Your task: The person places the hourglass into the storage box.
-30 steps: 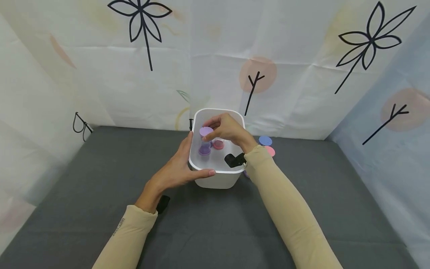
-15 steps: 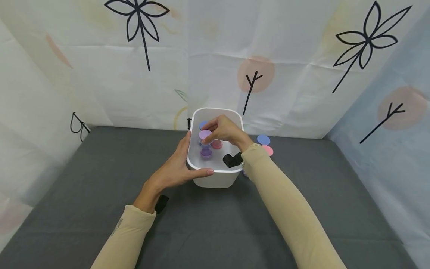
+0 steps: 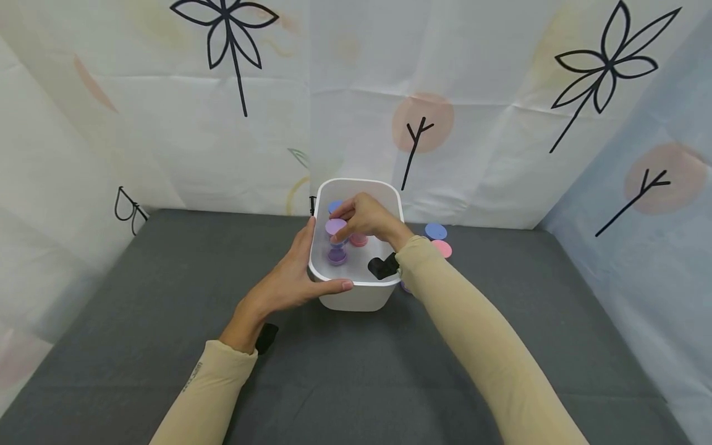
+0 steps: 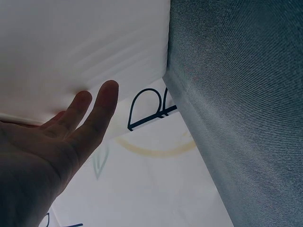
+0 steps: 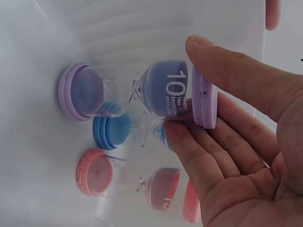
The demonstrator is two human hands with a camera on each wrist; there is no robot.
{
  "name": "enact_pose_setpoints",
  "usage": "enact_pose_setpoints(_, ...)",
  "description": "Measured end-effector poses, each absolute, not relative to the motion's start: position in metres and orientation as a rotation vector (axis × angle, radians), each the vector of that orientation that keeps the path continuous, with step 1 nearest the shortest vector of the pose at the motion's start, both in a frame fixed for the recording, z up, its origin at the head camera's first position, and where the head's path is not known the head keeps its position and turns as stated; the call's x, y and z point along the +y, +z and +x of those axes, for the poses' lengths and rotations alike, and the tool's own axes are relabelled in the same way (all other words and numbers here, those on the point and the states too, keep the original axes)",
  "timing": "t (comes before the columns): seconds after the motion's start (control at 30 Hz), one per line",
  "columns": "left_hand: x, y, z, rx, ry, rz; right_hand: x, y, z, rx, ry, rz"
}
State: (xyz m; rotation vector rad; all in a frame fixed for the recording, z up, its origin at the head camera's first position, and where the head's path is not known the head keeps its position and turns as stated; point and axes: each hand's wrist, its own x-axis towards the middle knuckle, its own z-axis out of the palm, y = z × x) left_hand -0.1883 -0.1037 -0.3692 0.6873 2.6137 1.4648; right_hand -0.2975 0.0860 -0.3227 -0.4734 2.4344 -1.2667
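Observation:
In the head view, a white plastic bin stands on the grey table. My left hand braces its near left corner, fingers straight along the side wall and thumb along the front rim. In the left wrist view, those fingers lie against the outer wall. Inside the bin my right hand pinches a purple-capped sand timer by its upper end, thumb on one side and fingers on the other. The timer is upright, marked 10 minutes. Beside it are a blue sand timer and a pink sand timer.
To the right of the bin, a blue cap and a pink cap show, partly behind my right sleeve. A bit of purple peeks out beside the bin's near right corner. A printed white curtain rises behind the table.
My right hand has shifted the purple sand timer slightly toward me within the bin. The blue cap behind it has come into view. My left hand keeps its place on the bin.

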Motion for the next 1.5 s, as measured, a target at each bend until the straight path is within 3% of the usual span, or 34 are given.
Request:
enact_pose_setpoints(0.5,-0.104,-0.371,-0.19,2.612,1.484,0.706,0.085,-0.317,-0.296,2.433,-1.333,-0.393)
enact_pose_setpoints(0.8,-0.103,-0.371,-0.19,2.604,1.5,0.69,0.092,-0.295,-0.29,2.371,-1.491,-0.321)
enact_pose_setpoints(1.2,-0.103,-0.37,-0.189,2.598,1.503,0.689,0.128,-0.264,-0.263,2.307,-1.735,-0.475)
enact_pose_setpoints(1.5,-0.102,-0.369,-0.189,2.581,1.554,0.765,0.177,-0.277,-0.234,2.365,-1.79,-0.43)
